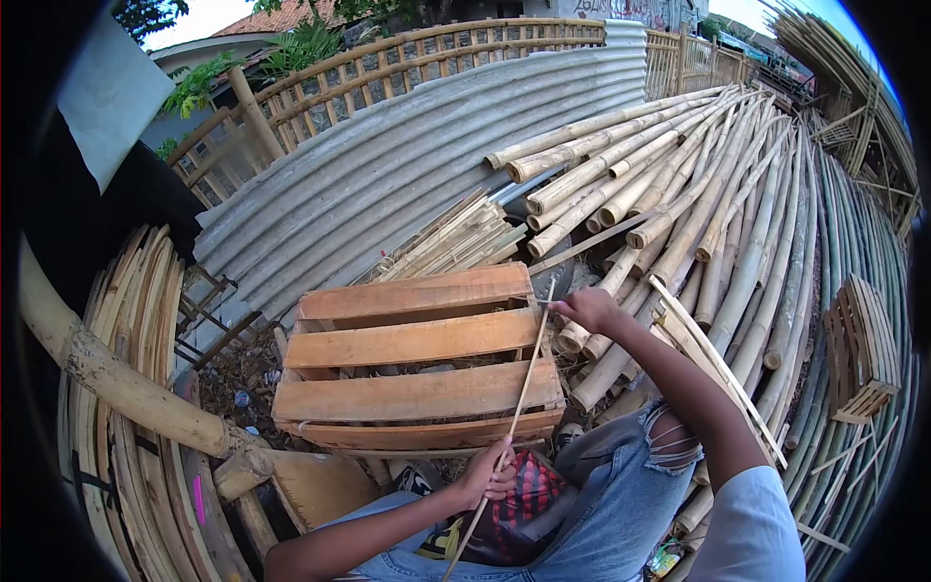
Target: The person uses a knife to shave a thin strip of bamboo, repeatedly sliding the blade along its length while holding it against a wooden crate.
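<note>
A long thin bamboo strip (527, 380) slants from my lap up past the right side of a slatted wooden crate (417, 346). My left hand (487, 473) is closed around its lower part, just above my lap. Near the strip's upper end, my right hand (590, 309) is closed with the fingertips pinched. A small thin thing pokes from those fingertips toward the strip; it is too small to tell what it is. The crate stands in front of my knees, its slats facing up with gaps between them.
Bamboo poles (669, 204) lie in a large pile ahead and to the right. A smaller crate (861, 349) rests on the poles at right. Bundled split strips (456, 238) lie behind the crate, against corrugated sheeting (417, 145). A thick bamboo rail (136, 383) crosses at left.
</note>
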### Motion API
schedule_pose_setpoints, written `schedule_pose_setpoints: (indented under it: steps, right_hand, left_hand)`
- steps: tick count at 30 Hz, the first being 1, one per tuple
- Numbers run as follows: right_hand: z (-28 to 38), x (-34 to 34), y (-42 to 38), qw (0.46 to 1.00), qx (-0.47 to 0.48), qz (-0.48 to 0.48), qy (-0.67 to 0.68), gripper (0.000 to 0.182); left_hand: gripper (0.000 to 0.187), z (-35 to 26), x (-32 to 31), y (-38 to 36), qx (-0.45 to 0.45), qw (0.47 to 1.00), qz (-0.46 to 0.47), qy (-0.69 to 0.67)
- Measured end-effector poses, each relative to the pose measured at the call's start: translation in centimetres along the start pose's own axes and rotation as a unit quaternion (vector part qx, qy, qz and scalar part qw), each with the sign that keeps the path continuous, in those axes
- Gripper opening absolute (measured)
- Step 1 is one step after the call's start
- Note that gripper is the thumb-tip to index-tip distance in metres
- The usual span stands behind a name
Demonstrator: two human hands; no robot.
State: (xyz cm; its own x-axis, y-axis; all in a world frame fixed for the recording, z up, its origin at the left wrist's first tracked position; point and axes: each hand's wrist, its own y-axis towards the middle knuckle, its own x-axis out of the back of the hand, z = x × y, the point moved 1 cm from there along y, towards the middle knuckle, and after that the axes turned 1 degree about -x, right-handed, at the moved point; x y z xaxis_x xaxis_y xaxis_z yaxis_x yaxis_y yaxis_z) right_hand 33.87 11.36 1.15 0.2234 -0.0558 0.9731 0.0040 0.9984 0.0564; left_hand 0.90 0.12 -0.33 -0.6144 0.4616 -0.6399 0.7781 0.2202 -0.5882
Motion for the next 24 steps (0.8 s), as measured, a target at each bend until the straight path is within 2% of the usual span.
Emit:
schedule_pose_setpoints:
  steps: [1,3,6,7,9,12,15,17,19,21,24]
  right_hand:
    - [-0.7,0.5,0.4,0.997,-0.073,0.000,0.003,0.067]
    - [-1.1,1.1,0.5,0.996,-0.085,-0.001,-0.015,0.066]
    - [0.2,-1.1,-1.0,0.996,0.072,0.052,0.030,0.063]
    - [0.4,-1.3,-1.6,0.994,0.097,0.038,0.043,0.063]
    - [-0.7,-0.5,-1.0,0.999,-0.023,0.033,0.012,0.063]
    - [-2.0,0.2,-0.6,0.997,-0.078,0.015,-0.003,0.064]
    - [0.7,-1.2,-2.4,0.992,0.093,0.071,0.053,0.063]
    - [0.9,-0.9,-2.0,0.992,0.091,0.074,0.047,0.063]
    - [-1.0,-0.6,-0.3,0.992,-0.115,0.023,0.043,0.063]
    - [-1.3,-0.2,-0.1,0.995,-0.095,0.024,0.011,0.065]
    - [0.8,-1.7,-1.5,0.995,0.065,0.038,0.067,0.066]
  left_hand:
    - [0.044,0.0,0.0,0.0,0.001,1.000,-0.009,0.003]
    - [0.044,-0.1,0.0,0.1,-0.003,1.000,-0.020,0.007]
    - [0.044,0.0,0.3,0.1,0.008,1.000,0.008,-0.013]
    - [0.044,-0.2,0.5,0.1,0.007,1.000,0.006,-0.014]
    - [0.044,-0.2,0.5,0.0,0.017,0.999,0.025,-0.027]
    - [0.044,-0.3,0.6,0.1,0.023,0.998,0.036,-0.035]
    - [0.044,-0.3,1.4,0.4,0.049,0.991,0.084,-0.089]
    - [0.044,-0.3,2.0,0.6,0.049,0.988,0.104,-0.105]
    - [0.044,0.0,2.2,0.7,0.052,0.983,0.125,-0.120]
    - [0.044,0.1,2.3,0.8,0.056,0.977,0.142,-0.149]
    - [0.044,0.1,2.4,0.8,0.058,0.976,0.147,-0.149]
